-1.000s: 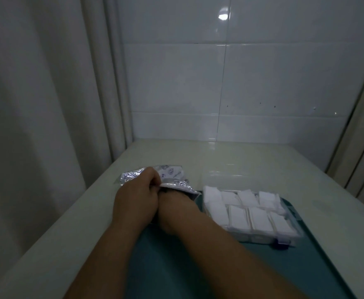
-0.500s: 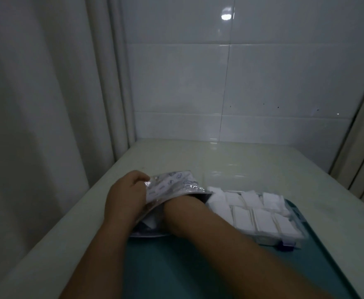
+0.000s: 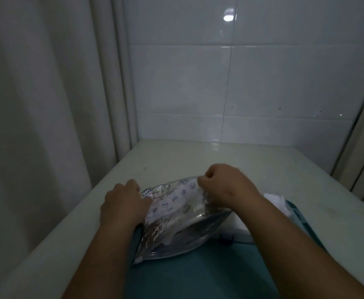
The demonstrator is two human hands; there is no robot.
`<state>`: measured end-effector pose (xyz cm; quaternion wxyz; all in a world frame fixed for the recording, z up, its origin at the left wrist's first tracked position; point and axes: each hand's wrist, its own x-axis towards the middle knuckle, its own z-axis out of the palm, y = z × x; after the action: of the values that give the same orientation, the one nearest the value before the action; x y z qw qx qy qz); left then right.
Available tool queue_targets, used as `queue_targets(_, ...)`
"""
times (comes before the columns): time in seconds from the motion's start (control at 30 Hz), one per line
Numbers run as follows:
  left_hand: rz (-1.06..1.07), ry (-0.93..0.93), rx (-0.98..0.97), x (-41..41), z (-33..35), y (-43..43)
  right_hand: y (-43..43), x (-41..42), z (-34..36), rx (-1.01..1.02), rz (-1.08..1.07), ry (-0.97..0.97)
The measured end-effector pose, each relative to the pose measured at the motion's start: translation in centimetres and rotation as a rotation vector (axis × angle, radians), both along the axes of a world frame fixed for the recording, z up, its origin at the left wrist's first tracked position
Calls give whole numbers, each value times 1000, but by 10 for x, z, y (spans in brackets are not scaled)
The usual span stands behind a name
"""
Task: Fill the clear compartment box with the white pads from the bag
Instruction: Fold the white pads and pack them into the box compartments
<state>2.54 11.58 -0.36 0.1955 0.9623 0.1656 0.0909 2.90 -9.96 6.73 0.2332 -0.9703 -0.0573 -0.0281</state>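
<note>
In the lower middle of the frame, both hands hold a crinkled silvery foil bag [image 3: 176, 214] printed with small round icons and a fish drawing. The left hand [image 3: 123, 203] sits at the bag's left edge with its fingers curled over the foil, gripping it. The right hand [image 3: 224, 186] is at the bag's upper right corner, closed into a loose fist that pinches the top edge between thumb and fingers. The bag is tilted, its upper edge raised between the two hands and its lower end resting on a flat teal tray [image 3: 198, 277] that fills the bottom centre of the frame.

The clear plastic compartment box [image 3: 240, 229] lies on the same tray to the right of the bag, mostly hidden behind the foil and the right forearm. Only a strip of its near side shows, with a small dark clasp at the front. Some of the square white pads [image 3: 275, 200] in it show just past the right forearm, at the right of the frame; how many compartments are filled cannot be told.

The tray lies on a pale smooth table [image 3: 198, 156] that runs back to a glossy white tiled wall [image 3: 241, 83]. A pale pleated curtain [image 3: 36, 104] hangs down the left side of the frame.
</note>
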Motion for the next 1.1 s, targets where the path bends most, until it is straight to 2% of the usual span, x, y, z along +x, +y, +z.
queue_targets(0.07, 48, 112, 18, -4, 4, 2, 4, 8, -10, -102, -20, 189)
queue_targets(0.1, 54, 168, 10, -6, 5, 2, 6, 9, -12, -118, -31, 214)
queue_targets(0.23, 9, 249, -85, -6, 6, 0, 5, 6, -16, -174, -114, 187)
queue_targets(0.37, -47, 235, -144, -2, 5, 0, 2, 11, -19, -112, -94, 229)
queue_targets(0.43, -64, 180, -114, -2, 4, 1, 4, 16, -23, -8, -82, 190)
queue_targets(0.53, 5, -26, -92, -1, 3, 4, 7, 22, -28, 144, -63, 59)
queue_targets(0.7, 70, -234, -295, 1, 5, 3, 7, 23, -32, 341, -25, -106)
queue_targets(0.8, 71, -315, -359, 2, 5, 3, 6, 23, -38, 417, -16, -99)
queue_targets(0.93, 143, -416, -334, 0, 6, 4, 7, 22, -46, 574, -4, -78)
queue_targets(1.0, 168, -476, -339, -3, 8, 4, 7, 22, -47, 604, 5, -92)
queue_targets(1.1, 177, -525, -388, -4, 10, 2, 6, 20, -44, 520, 36, -124)
